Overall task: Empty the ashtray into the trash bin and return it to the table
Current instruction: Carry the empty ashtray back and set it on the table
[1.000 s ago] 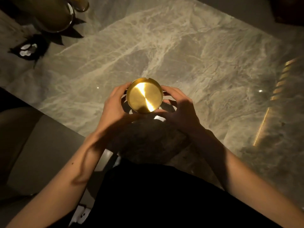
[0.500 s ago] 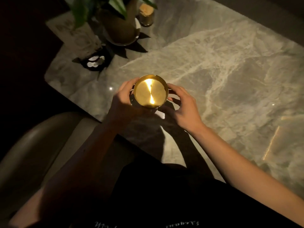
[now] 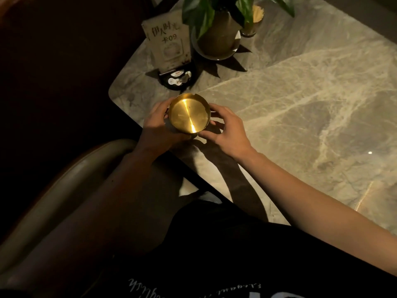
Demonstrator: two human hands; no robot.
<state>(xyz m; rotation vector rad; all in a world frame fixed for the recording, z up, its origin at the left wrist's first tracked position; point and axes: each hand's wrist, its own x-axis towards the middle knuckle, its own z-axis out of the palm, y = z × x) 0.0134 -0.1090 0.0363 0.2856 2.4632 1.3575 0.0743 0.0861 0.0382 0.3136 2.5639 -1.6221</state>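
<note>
A round gold metal ashtray with a notched rim is held just above the near left corner of the marble table. Its shiny inside looks bare. My left hand wraps the ashtray's left side and underside. My right hand cups its right side, fingertips on the rim. Whether the base touches the tabletop is hidden by my hands. No trash bin is in view.
At the table's far left corner stand a table card in a black holder, a potted plant on a saucer and a small glass. A curved padded chair sits left of the table edge.
The ashtray and both hands have shifted left along the table toward its left corner. The view has swung, bringing the card, the plant and the chair into sight.
</note>
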